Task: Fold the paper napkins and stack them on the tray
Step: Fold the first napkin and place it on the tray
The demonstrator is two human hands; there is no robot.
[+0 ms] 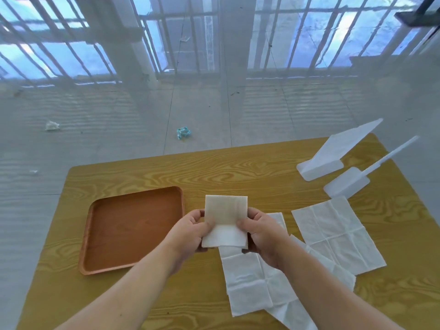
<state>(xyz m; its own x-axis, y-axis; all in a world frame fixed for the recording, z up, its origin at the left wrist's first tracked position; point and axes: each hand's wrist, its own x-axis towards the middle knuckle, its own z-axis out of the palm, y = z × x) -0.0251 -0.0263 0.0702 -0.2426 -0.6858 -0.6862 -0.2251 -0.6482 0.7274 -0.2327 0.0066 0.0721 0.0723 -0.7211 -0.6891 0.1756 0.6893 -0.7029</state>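
Observation:
A folded white paper napkin (225,215) is held upright above the wooden table (250,172), pinched at its left edge by my left hand (190,231) and at its right edge by my right hand (264,236). Just left of the hands lies a brown wooden tray (102,265) with nothing on it. An unfolded napkin (333,234) lies flat to the right. More unfolded napkins (254,284) overlap below and right of my hands.
Two white plastic stands (323,163) (345,184) sit at the table's far right corner. Crumpled scraps (183,133) (52,126) lie on the glossy tiled floor beyond the table. The table's far edge runs just behind the tray.

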